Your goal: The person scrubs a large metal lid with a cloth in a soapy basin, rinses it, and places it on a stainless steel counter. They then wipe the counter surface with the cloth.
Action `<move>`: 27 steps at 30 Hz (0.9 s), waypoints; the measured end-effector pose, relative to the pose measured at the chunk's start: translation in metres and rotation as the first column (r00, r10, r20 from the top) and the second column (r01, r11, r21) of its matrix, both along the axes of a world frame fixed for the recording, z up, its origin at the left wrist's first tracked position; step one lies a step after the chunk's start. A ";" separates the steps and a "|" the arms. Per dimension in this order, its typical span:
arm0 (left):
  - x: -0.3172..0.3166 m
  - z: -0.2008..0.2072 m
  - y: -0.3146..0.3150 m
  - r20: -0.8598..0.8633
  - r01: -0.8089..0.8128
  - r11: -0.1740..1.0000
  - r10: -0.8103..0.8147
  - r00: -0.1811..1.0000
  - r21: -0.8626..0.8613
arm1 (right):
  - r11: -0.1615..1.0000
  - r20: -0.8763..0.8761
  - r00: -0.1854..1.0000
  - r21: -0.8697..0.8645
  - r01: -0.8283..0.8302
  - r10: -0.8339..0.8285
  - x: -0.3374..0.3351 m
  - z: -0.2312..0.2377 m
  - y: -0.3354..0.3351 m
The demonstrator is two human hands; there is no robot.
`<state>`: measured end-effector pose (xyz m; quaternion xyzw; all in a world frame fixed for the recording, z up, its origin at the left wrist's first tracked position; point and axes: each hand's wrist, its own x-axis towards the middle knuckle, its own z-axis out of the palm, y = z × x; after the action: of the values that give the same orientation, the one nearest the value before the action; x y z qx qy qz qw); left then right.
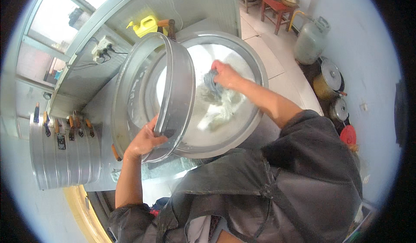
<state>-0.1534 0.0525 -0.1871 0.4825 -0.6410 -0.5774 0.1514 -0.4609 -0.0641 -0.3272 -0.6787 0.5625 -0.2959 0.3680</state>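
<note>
A large round metal basin [261, 67] holds foamy, whitish water. My left hand [145, 140] is closed round the lower edge of a wide metal steamer ring [181, 76], which stands tilted on its side over the left part of the basin. A wooden handle [116, 153] sticks out at the ring's lower left. Over the foam my right hand [226, 75] is closed on a crumpled grey-blue cloth [211, 82], slightly blurred. Just below it, a pale greenish, bunched-up material [224, 110] lies in the water; its kind is unclear.
Several stacked metal steamer rings [65, 154] with wooden handles stand at the left. Behind the basin is a yellow jug [147, 26], near a power strip [103, 45] with cords. A gas cylinder [311, 43], lidded pots [330, 76] and a red stool [275, 2] stand at the right.
</note>
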 end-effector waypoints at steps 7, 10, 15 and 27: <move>0.004 -0.007 0.013 -0.014 -0.047 0.994 0.049 0.999 0.100 | 0.862 0.230 0.971 -0.504 0.057 0.071 0.054 0.119 -0.068; -0.009 -0.009 0.009 -0.013 -0.064 0.990 0.066 0.998 0.127 | 0.829 0.313 0.940 -0.483 0.283 -0.138 0.090 0.109 -0.060; -0.037 -0.010 -0.023 -0.101 -0.187 0.981 0.191 0.976 0.047 | 0.605 0.375 0.915 -0.767 0.215 0.150 0.109 0.049 0.022; -0.074 0.002 -0.013 -0.078 -0.240 0.967 0.233 0.969 -0.091 | 0.902 0.176 0.934 -0.254 0.349 -0.312 0.104 0.039 -0.098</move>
<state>-0.2271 0.0398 -0.1853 0.5279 -0.6016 -0.5382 0.2642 -0.3568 -0.1619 -0.2883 -0.5977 0.5963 -0.4748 0.2485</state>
